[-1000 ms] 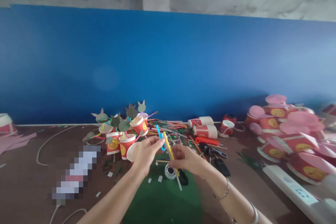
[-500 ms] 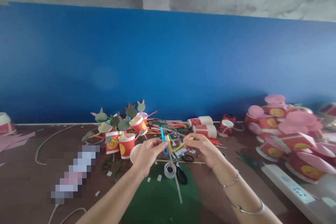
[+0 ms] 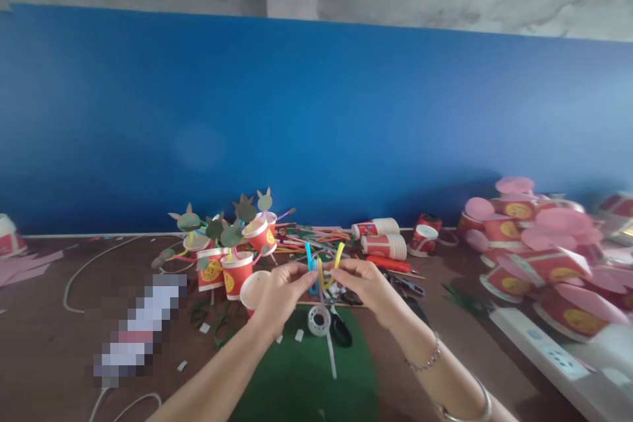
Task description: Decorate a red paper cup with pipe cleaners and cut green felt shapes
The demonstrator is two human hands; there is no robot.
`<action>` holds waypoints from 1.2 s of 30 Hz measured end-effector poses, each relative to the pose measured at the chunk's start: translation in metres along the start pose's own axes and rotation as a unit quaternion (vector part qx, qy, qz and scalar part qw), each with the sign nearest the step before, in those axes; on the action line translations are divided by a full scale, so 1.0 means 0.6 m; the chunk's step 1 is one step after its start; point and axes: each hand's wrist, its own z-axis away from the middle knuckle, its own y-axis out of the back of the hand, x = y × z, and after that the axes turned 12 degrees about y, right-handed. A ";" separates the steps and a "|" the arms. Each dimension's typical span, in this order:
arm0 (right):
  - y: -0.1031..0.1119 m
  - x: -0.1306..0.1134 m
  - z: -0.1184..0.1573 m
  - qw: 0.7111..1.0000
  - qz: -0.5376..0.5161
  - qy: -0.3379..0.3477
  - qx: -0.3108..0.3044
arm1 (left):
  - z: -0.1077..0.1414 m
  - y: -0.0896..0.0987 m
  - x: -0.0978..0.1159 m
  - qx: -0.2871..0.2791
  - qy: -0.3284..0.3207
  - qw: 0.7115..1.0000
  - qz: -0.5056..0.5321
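My left hand (image 3: 283, 291) is closed in a pinch on a blue drinking straw (image 3: 309, 253), bent into a narrow loop. From the same spot a long whitish straw (image 3: 330, 343) hangs toward the table. A yellow straw (image 3: 339, 254), curved into a U, starts beside the blue one and is pinched at its other side by my right hand (image 3: 364, 281). Fingers hide where the straws meet. Just behind my left wrist stands a paper cup (image 3: 254, 287), partly covered. Below my hands lie a white tape roll (image 3: 319, 320) and black-handled scissors (image 3: 341, 331).
Red cups with animal cutouts (image 3: 238, 275) stand left. Loose straws (image 3: 326, 235) and stacked cups (image 3: 384, 246) lie behind my hands. At right are pink-topped cups (image 3: 558, 270) and a power strip (image 3: 537, 346). A blue wall panel (image 3: 316, 119) bounds the back.
My right hand has moved left, close to my left hand. The yellow straw, more stretched out before, now bends up into a tighter U.
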 end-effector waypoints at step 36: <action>-0.005 0.006 0.003 0.984 -0.169 -0.038 -0.048 | -0.002 0.014 0.005 -0.032 -0.008 0.999 -0.019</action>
